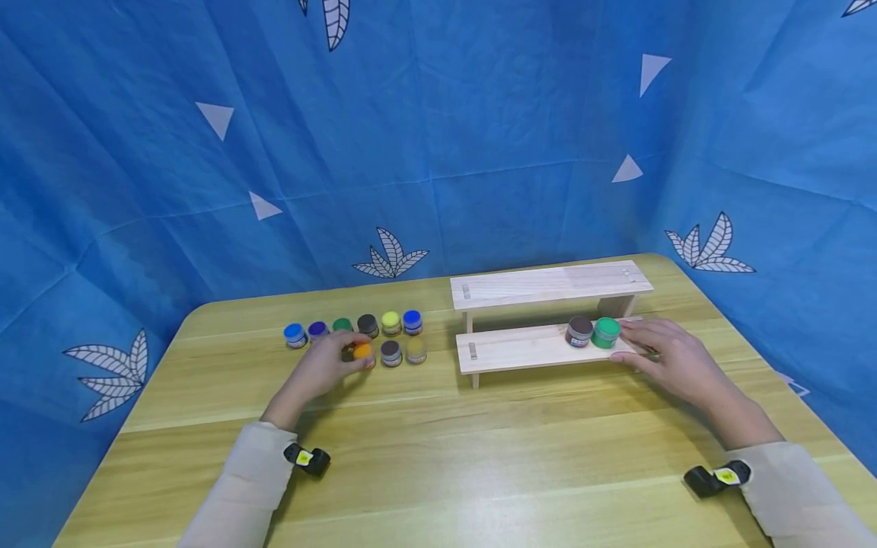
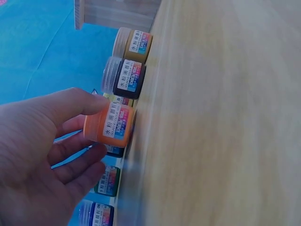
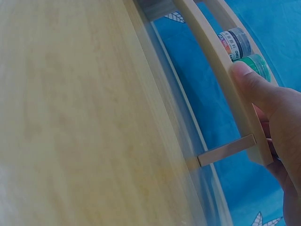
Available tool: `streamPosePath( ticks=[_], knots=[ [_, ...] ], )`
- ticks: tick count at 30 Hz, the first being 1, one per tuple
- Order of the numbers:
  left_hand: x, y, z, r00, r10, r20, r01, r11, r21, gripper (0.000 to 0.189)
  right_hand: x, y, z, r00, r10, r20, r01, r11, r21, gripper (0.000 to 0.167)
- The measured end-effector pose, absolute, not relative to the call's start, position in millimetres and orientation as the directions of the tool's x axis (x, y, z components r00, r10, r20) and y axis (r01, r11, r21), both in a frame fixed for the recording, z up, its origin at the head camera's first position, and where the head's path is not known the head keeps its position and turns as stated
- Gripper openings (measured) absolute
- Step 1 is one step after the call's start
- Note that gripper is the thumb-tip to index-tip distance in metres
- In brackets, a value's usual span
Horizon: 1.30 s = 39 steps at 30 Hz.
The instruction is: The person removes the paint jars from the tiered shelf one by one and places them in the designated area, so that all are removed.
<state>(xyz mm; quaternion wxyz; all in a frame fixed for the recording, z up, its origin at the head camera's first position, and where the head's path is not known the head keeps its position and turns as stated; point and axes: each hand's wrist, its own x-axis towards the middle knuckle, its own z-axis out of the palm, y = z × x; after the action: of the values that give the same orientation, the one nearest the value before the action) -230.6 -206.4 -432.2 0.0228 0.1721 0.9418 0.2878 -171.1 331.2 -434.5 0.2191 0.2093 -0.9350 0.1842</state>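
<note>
My left hand (image 1: 327, 359) pinches a paint jar with orange paint (image 2: 113, 123) between thumb and fingers, in the front row of small jars. Beside it stand a dark brown jar (image 2: 130, 77) and an ochre jar (image 2: 139, 46). On the lower board of a wooden two-tier shelf (image 1: 521, 352), a green paint jar (image 1: 606, 332) stands next to a dark brown jar (image 1: 578, 332). My right hand (image 1: 674, 358) holds the green jar from its right side, the thumb at the front. The shelf hides some right fingers in the right wrist view.
Behind the orange jar a row holds light blue (image 1: 295, 335), purple (image 1: 318, 330), green (image 1: 342, 325), black (image 1: 368, 326), yellow (image 1: 391, 323) and blue (image 1: 412, 322) jars. The upper shelf board (image 1: 548, 284) overhangs behind. A blue curtain (image 1: 438, 137) backs the wooden table (image 1: 438, 457).
</note>
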Motion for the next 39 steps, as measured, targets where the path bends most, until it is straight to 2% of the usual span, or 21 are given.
streamPosePath(
  ticks=[17,24,29,39],
  knots=[
    [-229.7,-204.3,-433.9,-0.941,0.337,0.029,0.298,0.786,0.542,0.043,-169.1,331.1,-434.5,-0.814,-0.308,0.493,-0.472,0.845,-0.251,0.053],
    [-230.7,-205.6,-431.5,-0.937,0.35,0.011,0.292,0.764,0.576,0.05,-168.5,332.2,-433.9,-0.813,-0.313,0.491,-0.473,0.846,-0.245,0.055],
    [-227.6,-202.7,-423.8,-0.93,0.366,0.046,0.318,0.733,0.601,0.048,-168.9,332.3,-433.3,-0.812,-0.315,0.491,-0.475,0.846,-0.242,0.055],
    [-212.0,-177.2,-398.3,-0.906,0.397,0.146,0.41,0.735,0.54,0.046,-169.5,330.4,-431.8,-0.805,-0.315,0.503,-0.48,0.844,-0.239,0.053]
  ],
)
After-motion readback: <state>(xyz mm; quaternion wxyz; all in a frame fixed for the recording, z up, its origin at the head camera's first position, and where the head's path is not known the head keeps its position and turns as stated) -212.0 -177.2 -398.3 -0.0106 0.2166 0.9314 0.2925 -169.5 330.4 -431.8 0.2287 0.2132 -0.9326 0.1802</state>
